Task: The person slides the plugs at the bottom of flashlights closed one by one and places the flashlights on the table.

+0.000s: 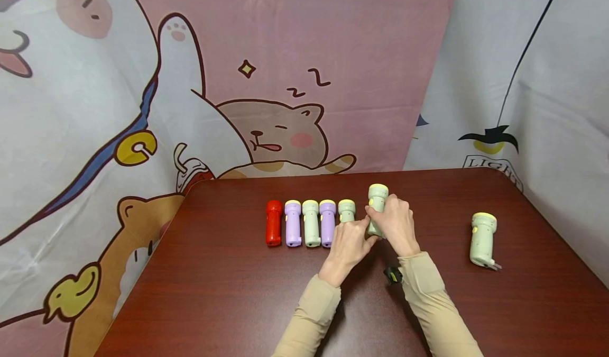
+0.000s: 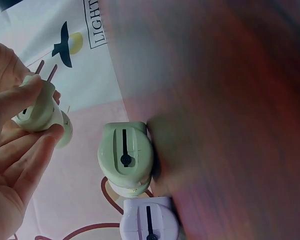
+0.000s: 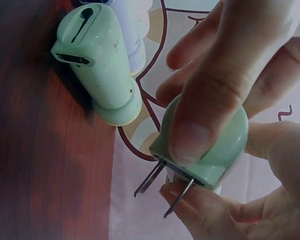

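Observation:
Both hands hold one pale green flashlight (image 1: 378, 192) over the table, at the right end of a row. Two metal plug prongs (image 3: 179, 197) stick out from its base in the right wrist view. My right hand (image 1: 398, 223) grips the body. The left hand (image 1: 349, 240) pinches the base end, a finger lying over it near the prongs. Left of it stands another pale green flashlight (image 1: 347, 209), partly hidden by my left hand in the head view. Its back shows a dark slotted slider (image 2: 125, 150) in the left wrist view.
The row continues leftward with a purple flashlight (image 1: 327, 223), a green one (image 1: 311, 225), another purple one (image 1: 293, 225) and a red one (image 1: 273, 223). A separate green flashlight (image 1: 482, 238) with prongs out stands on the right. A printed cloth (image 1: 380, 82) hangs behind the brown table (image 1: 214, 293).

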### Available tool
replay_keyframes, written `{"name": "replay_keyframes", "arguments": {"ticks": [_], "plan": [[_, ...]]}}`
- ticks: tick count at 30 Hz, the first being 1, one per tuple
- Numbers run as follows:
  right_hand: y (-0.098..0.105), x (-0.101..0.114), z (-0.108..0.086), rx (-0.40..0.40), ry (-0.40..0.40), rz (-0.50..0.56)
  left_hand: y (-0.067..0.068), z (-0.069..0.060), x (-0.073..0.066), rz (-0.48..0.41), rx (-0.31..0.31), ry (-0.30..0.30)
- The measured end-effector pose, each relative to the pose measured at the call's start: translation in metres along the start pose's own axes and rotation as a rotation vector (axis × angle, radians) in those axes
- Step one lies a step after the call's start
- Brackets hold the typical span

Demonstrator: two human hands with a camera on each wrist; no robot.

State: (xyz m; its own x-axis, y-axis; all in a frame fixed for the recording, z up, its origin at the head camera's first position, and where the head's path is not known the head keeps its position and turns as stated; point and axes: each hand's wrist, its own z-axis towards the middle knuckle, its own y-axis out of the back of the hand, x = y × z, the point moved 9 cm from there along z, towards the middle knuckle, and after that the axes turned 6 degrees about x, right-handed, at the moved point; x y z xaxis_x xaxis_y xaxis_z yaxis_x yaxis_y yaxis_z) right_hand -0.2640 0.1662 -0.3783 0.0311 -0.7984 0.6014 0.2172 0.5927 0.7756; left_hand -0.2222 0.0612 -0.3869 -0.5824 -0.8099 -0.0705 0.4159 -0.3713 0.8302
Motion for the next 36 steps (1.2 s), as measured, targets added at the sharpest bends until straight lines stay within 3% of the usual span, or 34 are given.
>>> {"name": "replay_keyframes", "arguments": {"ticks": [36], "plan": [[-0.0032, 0.0, 0.0001, 0.026, -0.019, -0.011, -0.0013, -0.0005, 0.0006, -0.008, 0.047, -0.041]]}}
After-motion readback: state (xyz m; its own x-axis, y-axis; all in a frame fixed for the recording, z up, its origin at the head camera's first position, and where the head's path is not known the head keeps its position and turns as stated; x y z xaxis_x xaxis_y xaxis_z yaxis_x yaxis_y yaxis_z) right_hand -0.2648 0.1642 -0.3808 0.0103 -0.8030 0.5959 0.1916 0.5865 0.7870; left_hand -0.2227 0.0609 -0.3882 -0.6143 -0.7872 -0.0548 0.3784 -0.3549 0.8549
